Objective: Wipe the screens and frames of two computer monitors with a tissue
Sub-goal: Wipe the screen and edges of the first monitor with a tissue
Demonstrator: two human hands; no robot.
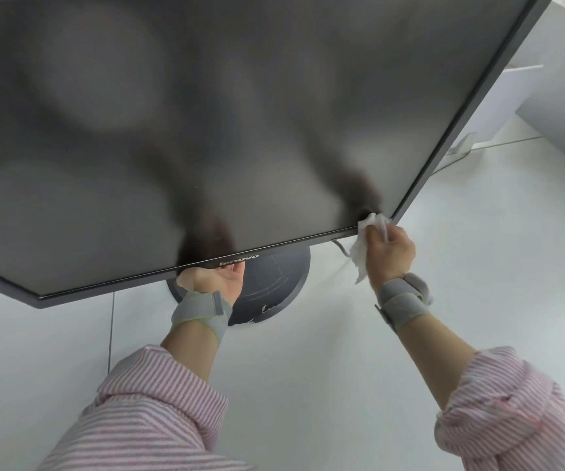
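Here, left hand (218, 278): grips monitor (206, 113) bottom frame, likely steadying it.
Right hand (390, 248): pinches tissue (367, 239) against lower corner, wiping the frame.

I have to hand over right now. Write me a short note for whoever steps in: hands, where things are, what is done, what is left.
Right hand: grips the tissue, pressed against the monitor at the lower right corner of its frame.
Left hand: under the bottom edge by the logo, steadying the monitor; its fingers are hidden behind the frame.
The monitor stands on its round base on the white desk.
Done: cannot be judged from this view; the screen shows only reflections.
Left: finish this frame; the second monitor is not in view.
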